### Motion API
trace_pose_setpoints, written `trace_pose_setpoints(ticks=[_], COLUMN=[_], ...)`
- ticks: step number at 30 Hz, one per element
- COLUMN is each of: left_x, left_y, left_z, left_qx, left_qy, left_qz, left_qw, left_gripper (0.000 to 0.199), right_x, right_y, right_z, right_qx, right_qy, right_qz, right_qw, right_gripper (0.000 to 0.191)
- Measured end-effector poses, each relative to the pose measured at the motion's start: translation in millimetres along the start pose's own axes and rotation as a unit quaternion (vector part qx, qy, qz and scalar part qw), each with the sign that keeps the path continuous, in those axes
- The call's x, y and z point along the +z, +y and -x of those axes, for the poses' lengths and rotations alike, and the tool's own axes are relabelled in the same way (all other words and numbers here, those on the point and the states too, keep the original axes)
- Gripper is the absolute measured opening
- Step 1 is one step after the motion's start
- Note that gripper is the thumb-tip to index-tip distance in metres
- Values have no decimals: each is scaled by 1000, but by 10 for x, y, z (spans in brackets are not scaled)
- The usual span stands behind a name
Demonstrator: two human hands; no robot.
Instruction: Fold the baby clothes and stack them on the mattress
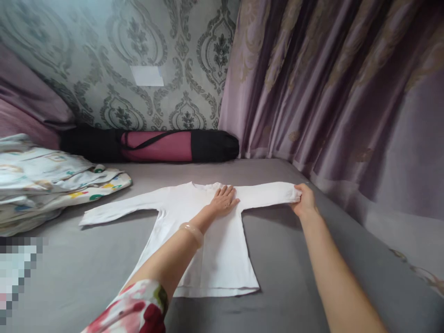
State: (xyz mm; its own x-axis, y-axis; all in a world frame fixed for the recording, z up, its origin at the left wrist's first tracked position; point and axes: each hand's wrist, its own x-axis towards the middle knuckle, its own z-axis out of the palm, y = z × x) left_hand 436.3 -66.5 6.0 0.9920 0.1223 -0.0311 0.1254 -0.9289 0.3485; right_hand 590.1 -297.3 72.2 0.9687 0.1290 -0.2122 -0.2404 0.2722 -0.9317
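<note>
A small white long-sleeved shirt [222,249] lies spread flat on the grey sheet, its neckline away from me and both sleeves stretched out sideways. My left hand [224,202] rests flat on the upper chest near the right shoulder seam, fingers extended. At the end of the right sleeve, my right hand [305,201] pinches the cuff between thumb and fingers and holds that sleeve straight. The left sleeve lies on the sheet, touched by neither hand. My left forearm covers part of the shirt's lower left side.
A heap of printed white fabric [52,180] sits at the left. Along the patterned wall lies a long black and maroon bag [159,145] with a strap. Purple curtains [312,92] hang down the right side. The grey sheet [277,277] extends around the shirt.
</note>
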Motion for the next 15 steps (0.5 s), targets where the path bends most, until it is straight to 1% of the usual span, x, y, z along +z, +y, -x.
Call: trace_pose_setpoints(ticks=[2,4,6,9,12,15], left_x=[-12,-35,-69,-134,-195,-235], left_y=[-3,5,24,66,114,148], left_z=[-5,-4,-6,-36,-109,-194], left_qx=[-4,-8,-10,-10,-13,-21], left_qy=[-15,-26,-30,-17,-6,-4], left_qz=[5,9,5,-20,-33,-15], left_qw=[1000,1000,999,1000,999,1000], left_gripper=[69,69,69,66,60,56], right_x=[155,322,501,789,1069,1289], right_y=[-65,-116,-146,-143,-77,24], right_z=[90,190,292,441,580,688], right_qx=[-1,-4,-4,13,28,30], right_qy=[-14,-37,-59,-77,-94,-112], right_qz=[-77,-103,-115,-126,-125,-107], right_qw=[997,994,992,989,987,987], right_gripper=[7,7,8,11,11,7])
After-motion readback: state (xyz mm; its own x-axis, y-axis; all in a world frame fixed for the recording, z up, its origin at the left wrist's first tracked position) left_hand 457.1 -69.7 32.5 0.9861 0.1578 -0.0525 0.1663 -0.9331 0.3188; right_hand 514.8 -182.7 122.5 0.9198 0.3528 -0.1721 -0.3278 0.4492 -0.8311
